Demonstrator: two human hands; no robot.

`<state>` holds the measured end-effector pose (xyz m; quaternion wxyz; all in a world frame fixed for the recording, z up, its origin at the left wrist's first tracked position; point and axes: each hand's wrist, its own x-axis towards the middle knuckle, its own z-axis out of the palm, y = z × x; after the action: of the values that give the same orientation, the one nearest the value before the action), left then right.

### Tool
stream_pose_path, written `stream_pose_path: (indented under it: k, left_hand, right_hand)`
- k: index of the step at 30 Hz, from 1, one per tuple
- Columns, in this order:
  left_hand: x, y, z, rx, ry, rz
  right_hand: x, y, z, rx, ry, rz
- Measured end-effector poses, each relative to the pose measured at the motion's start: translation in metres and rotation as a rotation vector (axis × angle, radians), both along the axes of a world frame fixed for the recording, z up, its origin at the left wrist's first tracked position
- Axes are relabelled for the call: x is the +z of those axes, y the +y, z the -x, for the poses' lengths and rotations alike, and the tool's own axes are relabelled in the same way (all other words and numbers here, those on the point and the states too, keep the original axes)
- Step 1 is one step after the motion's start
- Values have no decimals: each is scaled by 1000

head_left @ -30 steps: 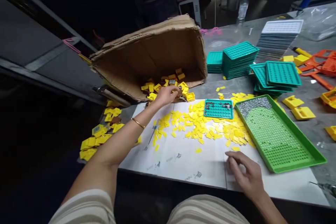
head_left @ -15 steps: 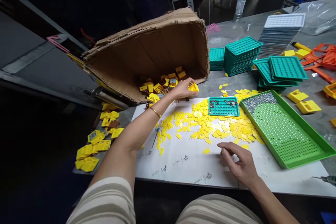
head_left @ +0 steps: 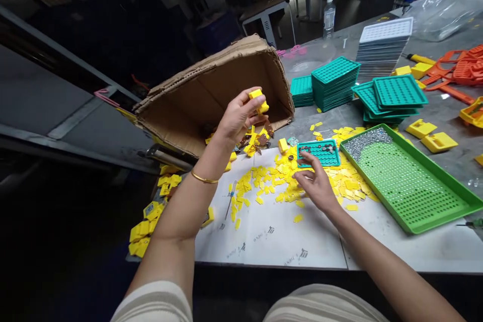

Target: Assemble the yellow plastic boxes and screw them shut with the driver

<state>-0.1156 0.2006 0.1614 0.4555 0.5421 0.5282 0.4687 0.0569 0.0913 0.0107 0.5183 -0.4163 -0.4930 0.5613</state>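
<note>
My left hand [head_left: 237, 115] is raised before the cardboard box [head_left: 211, 88], its fingers closed around a small yellow plastic housing [head_left: 259, 100]. Below it, more yellow housings and brown parts [head_left: 260, 138] lie at the box's mouth. My right hand [head_left: 317, 183] hovers over the heap of flat yellow pieces [head_left: 279, 176], holding nothing that I can see. Its fingers are apart and slightly bent, the index finger reaching over the left edge of a teal tray [head_left: 320, 160] with small dark round parts in it.
A green perforated tray [head_left: 418, 181] with small metal pieces [head_left: 366, 143] stands on the right. Behind are stacks of teal trays [head_left: 335, 85] and white trays [head_left: 385, 50]. A screwdriver [head_left: 231, 200] lies on the white sheet [head_left: 264, 241]. Yellow housings [head_left: 141, 231] are piled at left.
My left hand has lifted the yellow housing up and back from the pile. My right hand has moved forward and left, from the white sheet to the teal tray's edge.
</note>
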Motion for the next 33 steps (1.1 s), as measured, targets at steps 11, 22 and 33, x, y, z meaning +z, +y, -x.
stream_pose_path:
  k: [11,22,33]
  left_hand:
    - [-31,-76,-34,-47,-168,247]
    - [-125,-170,-63,-164,-158,1128]
    - [-137,-201,-85,5,-698,1368]
  right_hand:
    - [18,-17,-1,369,199,154]
    - [4,-94,-100,45,-445,32]
    - [-20,-84,-114,79,-962,-359]
